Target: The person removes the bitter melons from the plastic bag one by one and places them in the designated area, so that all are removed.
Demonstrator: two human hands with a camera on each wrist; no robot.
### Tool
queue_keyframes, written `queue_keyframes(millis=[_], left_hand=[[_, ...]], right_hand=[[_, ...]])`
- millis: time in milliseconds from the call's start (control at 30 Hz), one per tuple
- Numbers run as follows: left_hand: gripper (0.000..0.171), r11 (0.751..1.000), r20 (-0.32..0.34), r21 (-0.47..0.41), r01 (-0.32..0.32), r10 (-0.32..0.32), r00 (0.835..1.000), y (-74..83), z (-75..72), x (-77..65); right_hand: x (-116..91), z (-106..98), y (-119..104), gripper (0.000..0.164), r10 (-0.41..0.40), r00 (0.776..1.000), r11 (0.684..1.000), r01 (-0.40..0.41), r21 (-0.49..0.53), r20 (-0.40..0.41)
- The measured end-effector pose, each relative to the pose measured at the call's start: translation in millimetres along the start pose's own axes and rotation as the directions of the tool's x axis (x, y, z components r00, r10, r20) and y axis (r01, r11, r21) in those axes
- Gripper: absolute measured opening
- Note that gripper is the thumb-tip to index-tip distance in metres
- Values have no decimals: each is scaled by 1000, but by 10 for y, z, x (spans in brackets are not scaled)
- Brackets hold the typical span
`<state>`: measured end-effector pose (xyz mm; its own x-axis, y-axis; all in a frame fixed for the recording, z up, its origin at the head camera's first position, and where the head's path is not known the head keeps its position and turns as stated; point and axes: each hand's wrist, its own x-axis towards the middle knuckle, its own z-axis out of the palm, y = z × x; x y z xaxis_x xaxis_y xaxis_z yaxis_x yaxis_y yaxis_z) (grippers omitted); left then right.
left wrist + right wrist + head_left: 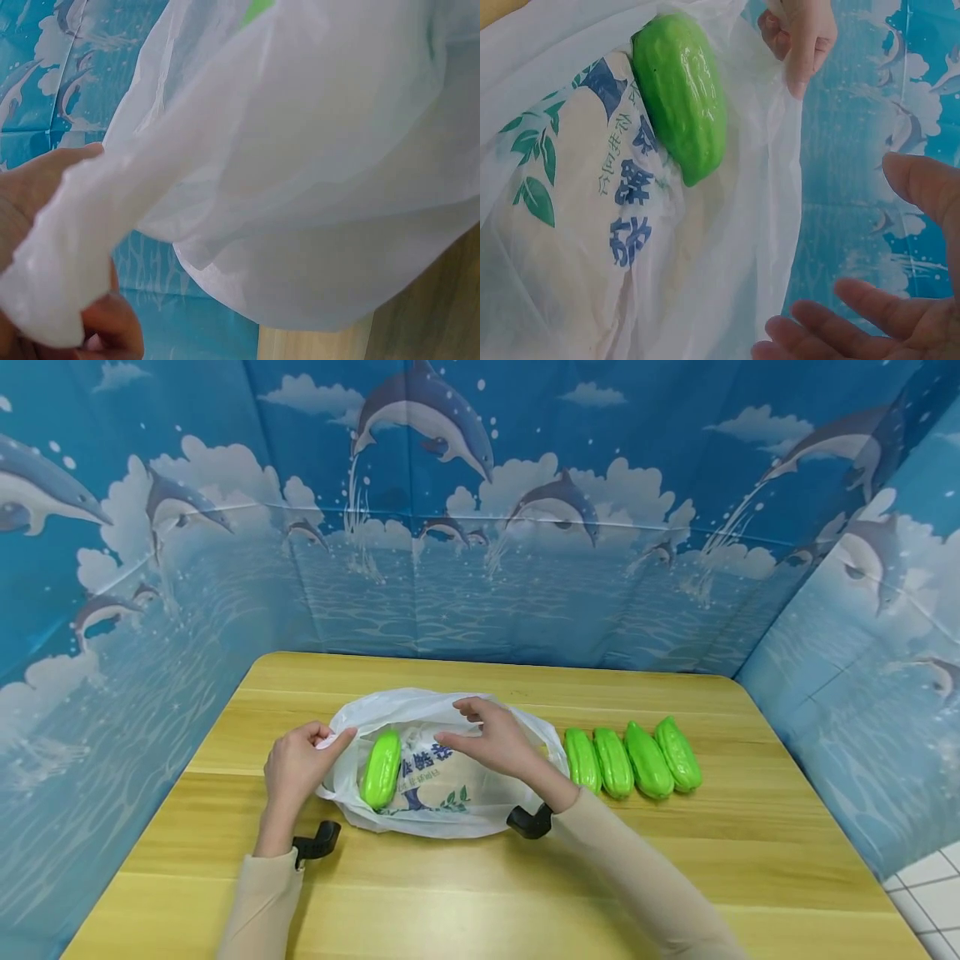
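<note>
A white plastic bag (420,702) lies on the table with its mouth spread wide. Inside, toward its left side, rests a glossy green bitter melon (382,770) with a ridged skin, on the printed bottom of the bag. My left hand (296,767) pinches the bag's left rim between thumb and fingers; in the left wrist view a gathered fold of the bag (82,232) runs through the grip. Over the right half of the mouth hovers my right hand (495,739), thumb and fingers apart and nothing held. The right wrist view shows its fingers (832,326) extended.
Several more green bitter melons (648,762) lie in a row on the wooden table (450,893), close to the bag's right side. A dolphin-patterned curtain (465,593) stands behind the table and along both sides. White floor tiles (933,881) show at the lower right.
</note>
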<state>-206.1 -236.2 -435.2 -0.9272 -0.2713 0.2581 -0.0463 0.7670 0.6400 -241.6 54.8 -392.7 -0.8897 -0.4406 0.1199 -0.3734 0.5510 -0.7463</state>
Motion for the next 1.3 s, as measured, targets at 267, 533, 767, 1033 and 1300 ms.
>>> queue_keyframes(millis=[267,533,767,1033,1300], left_hand=[[49,1000,0,-1,-1,1,1000,7,-1,12],[48,1000,2,-2,3,-3,1000,11,2,6],[48,1000,5,-4,5,-5,1000,10,3,-2],[49,1000,8,0,1,-1,1000,7,0,-6],[49,1000,5,-1,-13,13,1000,6,-1,-2]], right_hand=[[84,141,-1,60,16,997,999,-13,-46,73],[132,275,-30,65,24,985,998,-14,-64,170],[199,400,-92,66,16,969,997,4,-83,245],[261,552,-160,67,27,962,995,0,-99,270],[318,680,-167,74,98,946,993,-73,-92,308]])
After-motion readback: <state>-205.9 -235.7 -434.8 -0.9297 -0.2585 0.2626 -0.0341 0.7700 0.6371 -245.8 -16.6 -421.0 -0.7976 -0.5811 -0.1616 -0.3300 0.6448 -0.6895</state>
